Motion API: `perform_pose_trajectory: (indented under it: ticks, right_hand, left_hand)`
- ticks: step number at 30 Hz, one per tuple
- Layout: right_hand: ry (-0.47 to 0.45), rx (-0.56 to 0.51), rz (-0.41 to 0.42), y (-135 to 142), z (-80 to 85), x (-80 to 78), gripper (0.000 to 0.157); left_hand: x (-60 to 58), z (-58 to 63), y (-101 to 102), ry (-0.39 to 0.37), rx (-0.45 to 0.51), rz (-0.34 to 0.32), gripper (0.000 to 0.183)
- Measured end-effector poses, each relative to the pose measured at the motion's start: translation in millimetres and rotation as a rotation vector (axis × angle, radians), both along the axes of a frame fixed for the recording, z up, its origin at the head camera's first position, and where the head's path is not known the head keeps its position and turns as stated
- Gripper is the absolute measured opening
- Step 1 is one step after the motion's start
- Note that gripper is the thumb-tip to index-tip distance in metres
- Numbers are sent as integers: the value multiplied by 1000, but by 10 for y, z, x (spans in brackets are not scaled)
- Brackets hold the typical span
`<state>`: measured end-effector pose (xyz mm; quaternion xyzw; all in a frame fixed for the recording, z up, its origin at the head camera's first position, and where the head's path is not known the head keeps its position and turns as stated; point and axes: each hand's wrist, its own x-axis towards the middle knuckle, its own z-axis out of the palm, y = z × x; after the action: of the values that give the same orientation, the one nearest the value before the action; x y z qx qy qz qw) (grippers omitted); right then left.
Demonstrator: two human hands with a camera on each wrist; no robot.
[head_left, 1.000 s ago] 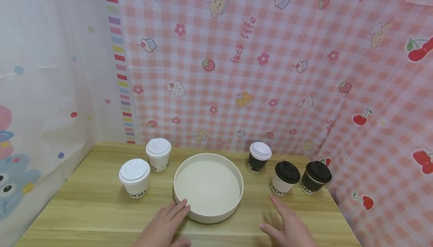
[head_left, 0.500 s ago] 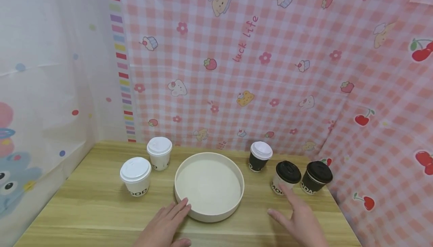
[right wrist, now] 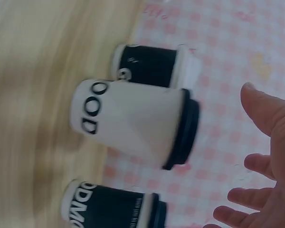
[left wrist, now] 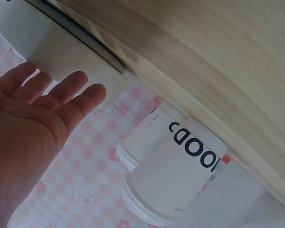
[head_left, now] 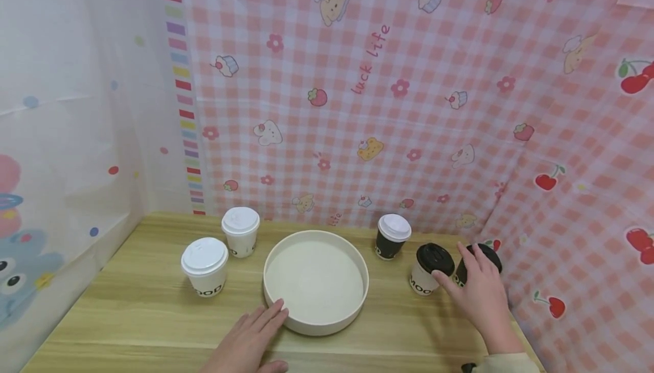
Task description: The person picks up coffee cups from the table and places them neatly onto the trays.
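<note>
My left hand [head_left: 247, 336] rests its straight fingers on the near left rim of a round cream tray [head_left: 317, 329], seen also in the left wrist view. Over at the right, my right hand [head_left: 477, 293] hovers with spread fingers in front of a black paper cup with a black lid [head_left: 491, 255], partly covering it. Just left of that hand stands a white paper cup with a black lid [head_left: 423, 280]. The right wrist view shows a gap between the fingers and both the white cup [right wrist: 133, 118] and the black cup [right wrist: 111, 206].
A black cup with a white lid [head_left: 389, 246] stands behind, right of the tray. Two white cups with white lids, one nearer [head_left: 206, 283] and one farther back [head_left: 242, 244], stand left of it. A pink checked cloth [head_left: 337, 123] hangs behind the wooden table [head_left: 128, 316].
My right hand has moved right and forward, from in front of the white cup with the black lid to the black-lidded black cup. The left hand has stayed on the tray.
</note>
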<state>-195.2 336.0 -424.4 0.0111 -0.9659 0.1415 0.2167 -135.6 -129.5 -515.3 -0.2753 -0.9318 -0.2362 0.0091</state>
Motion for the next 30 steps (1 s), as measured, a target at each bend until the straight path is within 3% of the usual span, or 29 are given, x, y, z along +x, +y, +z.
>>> perform_pose_trajectory:
  ticks: [5, 11, 21, 30]
  right_hand:
    - [-157, 23, -11, 81, -111, -130, 96]
    - [-238, 11, 14, 89, -207, -207, 92]
    - [-230, 24, 36, 68, -296, -246, 88]
    - [-217, -1, 46, 30, -329, -277, 86]
  left_hand:
    - [-3, -12, -14, -4, -4, -9, 91]
    - [-6, -42, -17, 31, -4, -8, 90]
    - [2, -58, -27, 116, -30, -1, 89]
    - [-26, -55, -23, 8, -4, -11, 90]
